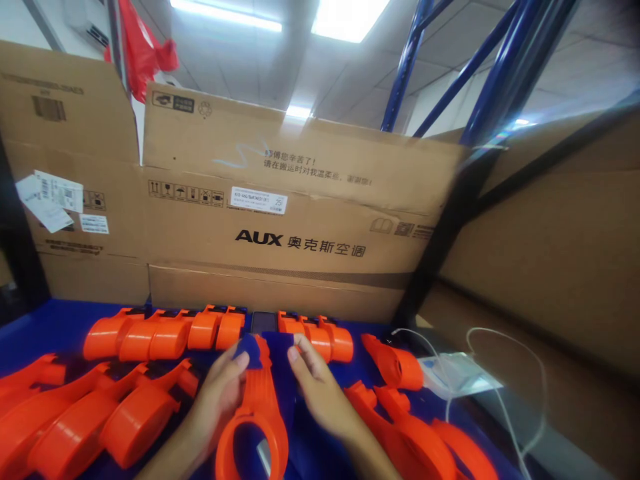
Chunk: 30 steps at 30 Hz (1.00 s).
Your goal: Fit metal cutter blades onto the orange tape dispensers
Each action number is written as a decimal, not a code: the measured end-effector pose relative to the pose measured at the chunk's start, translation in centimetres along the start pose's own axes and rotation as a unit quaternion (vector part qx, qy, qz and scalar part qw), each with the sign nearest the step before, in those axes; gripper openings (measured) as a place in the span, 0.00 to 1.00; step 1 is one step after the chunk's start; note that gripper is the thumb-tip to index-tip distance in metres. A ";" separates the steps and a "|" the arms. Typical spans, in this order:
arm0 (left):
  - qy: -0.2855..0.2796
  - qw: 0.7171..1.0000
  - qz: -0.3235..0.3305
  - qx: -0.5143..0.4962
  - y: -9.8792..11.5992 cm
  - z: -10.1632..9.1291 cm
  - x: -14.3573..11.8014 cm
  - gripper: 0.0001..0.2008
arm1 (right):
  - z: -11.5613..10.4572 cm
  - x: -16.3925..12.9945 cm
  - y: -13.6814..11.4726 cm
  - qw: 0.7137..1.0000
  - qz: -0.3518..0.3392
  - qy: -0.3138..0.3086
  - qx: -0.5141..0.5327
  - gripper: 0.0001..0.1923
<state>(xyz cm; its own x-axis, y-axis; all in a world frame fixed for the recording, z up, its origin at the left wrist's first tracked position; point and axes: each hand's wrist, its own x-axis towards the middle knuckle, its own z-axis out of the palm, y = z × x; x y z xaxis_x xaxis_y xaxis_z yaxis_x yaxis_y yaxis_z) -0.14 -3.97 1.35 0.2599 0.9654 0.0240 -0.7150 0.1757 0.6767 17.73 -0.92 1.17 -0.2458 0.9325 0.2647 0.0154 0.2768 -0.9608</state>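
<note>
My left hand [223,380] is closed around the upper end of an orange plastic tape dispenser [257,393], thumb toward me. A dark blue piece [253,350] shows at that end, beside the thumb. The dispenser's open ring hangs downward, toward the bottom edge of the view. Just to the right, my right hand [317,387] is closed with thumb and fingers together, apart from the orange body. Something dark blue lies at its fingertips, but it blends into the blue surface, so I cannot make out what is held.
Several orange dispensers line the back of the blue table [65,320]. More lie at the left [140,420] and right [410,433]. A dark flat device [264,322] stands in the back row. White cable [543,393] loops at right. Cardboard [300,220] walls the back.
</note>
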 end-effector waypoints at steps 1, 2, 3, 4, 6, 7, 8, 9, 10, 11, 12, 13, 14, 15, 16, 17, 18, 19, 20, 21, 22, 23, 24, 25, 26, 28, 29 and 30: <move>-0.002 1.000 0.001 -0.002 0.0 0.0 -0.1 0.25 | 0.0 0.0 0.4 1.000 0.007 0.003 -0.010 0.20; -0.004 1.000 0.002 -0.005 -0.1 0.0 -0.1 0.24 | 0.0 0.0 0.7 1.000 0.012 0.008 -0.016 0.21; -0.005 1.000 0.006 -0.006 -0.1 -0.1 -0.1 0.24 | 0.0 0.0 0.9 1.000 0.013 0.014 -0.018 0.22; -0.003 1.000 0.013 -0.004 -0.2 -0.2 -0.1 0.23 | 0.0 0.1 1.1 1.000 0.010 0.021 -0.016 0.22; 0.007 0.999 0.037 0.015 -0.3 -0.7 0.1 0.24 | -0.1 0.3 0.9 0.999 -0.010 0.040 -0.009 0.23; 0.016 0.998 0.049 0.029 -0.4 -0.9 0.2 0.24 | -0.2 0.4 0.6 0.999 -0.024 0.047 -0.006 0.22; 0.026 0.997 0.061 0.046 -0.5 -1.1 0.3 0.24 | -0.3 0.5 0.3 0.998 -0.036 0.050 -0.005 0.21; 0.037 0.995 0.070 0.063 -0.6 -1.3 0.5 0.24 | -0.4 0.5 -0.1 0.998 -0.048 0.049 -0.007 0.19; 0.049 0.993 0.078 0.080 -0.6 -1.5 0.6 0.23 | -0.6 0.5 -0.5 0.997 -0.060 0.048 -0.014 0.18; 0.060 0.990 0.085 0.095 -0.6 -1.5 0.7 0.23 | -0.8 0.5 -0.8 0.996 -0.071 0.046 -0.023 0.17; 0.071 0.988 0.092 0.106 -0.6 -1.5 0.8 0.22 | -1.1 0.4 -1.1 0.995 -0.081 0.045 -0.035 0.17; 0.081 0.985 0.099 0.115 -0.6 -1.4 0.8 0.22 | -1.3 0.4 -1.2 0.994 -0.090 0.045 -0.048 0.17; 0.089 0.983 0.106 0.120 -0.5 -1.3 0.8 0.22 | -1.4 0.4 -1.4 0.992 -0.097 0.045 -0.061 0.17; 0.095 0.981 0.113 0.122 -0.4 -1.1 0.8 0.22 | -1.6 0.3 -1.4 0.991 -0.103 0.045 -0.072 0.17; 0.098 0.980 0.120 0.124 -0.4 -0.9 0.8 0.23 | -1.6 0.3 -1.4 0.990 -0.108 0.044 -0.082 0.17; 0.099 0.979 0.128 0.125 -0.3 -0.8 0.7 0.23 | -1.7 0.3 -1.5 0.988 -0.114 0.045 -0.090 0.16; 0.097 0.978 0.135 0.126 -0.3 -0.7 0.7 0.23 | -1.6 0.3 -1.5 0.987 -0.119 0.044 -0.096 0.16; 0.094 0.977 0.140 0.128 -0.2 -0.6 0.7 0.23 | -1.6 0.3 -1.5 0.986 -0.125 0.042 -0.101 0.16; 0.090 0.977 0.143 0.128 -0.2 -0.5 0.7 0.23 | -1.5 0.4 -1.6 0.985 -0.128 0.036 -0.105 0.16; 0.087 0.977 0.144 0.128 -0.2 -0.5 0.6 0.23 | -1.5 0.4 -1.7 0.985 -0.130 0.029 -0.110 0.16; 0.085 0.978 0.143 0.127 -0.2 -0.5 0.6 0.24 | -1.4 0.4 -1.8 0.985 -0.131 0.022 -0.114 0.16; 0.083 0.978 0.142 0.125 -0.2 -0.5 0.6 0.24 | -1.3 0.4 -1.9 0.984 -0.130 0.018 -0.120 0.16; 0.084 0.979 0.141 0.124 -0.2 -0.5 0.6 0.24 | -1.3 0.4 -2.0 0.984 -0.128 0.015 -0.124 0.15; 0.086 0.979 0.141 0.123 -0.2 -0.6 0.6 0.24 | -1.2 0.3 -2.1 0.984 -0.125 0.015 -0.128 0.15; 0.090 0.978 0.141 0.123 -0.2 -0.6 0.6 0.24 | -1.2 0.3 -2.2 0.984 -0.122 0.015 -0.131 0.15; 0.094 0.978 0.143 0.121 -0.3 -0.6 0.7 0.24 | -1.2 0.3 -2.3 0.984 -0.116 0.013 -0.134 0.15; 0.093 0.978 0.145 0.119 -0.3 -0.7 0.7 0.24 | -1.2 0.2 -2.2 0.984 -0.113 0.011 -0.135 0.15; 0.092 0.978 0.146 0.117 -0.3 -0.7 0.7 0.24 | -1.2 0.2 -2.2 0.984 -0.110 0.009 -0.136 0.15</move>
<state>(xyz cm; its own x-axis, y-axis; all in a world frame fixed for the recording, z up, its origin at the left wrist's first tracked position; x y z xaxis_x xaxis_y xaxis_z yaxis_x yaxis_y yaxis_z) -0.19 -3.21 0.63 -0.0690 0.9900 0.1228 -0.5674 -0.1402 0.8114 18.84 -1.06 3.46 -0.2555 0.8462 0.4677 0.2239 0.5224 -0.8228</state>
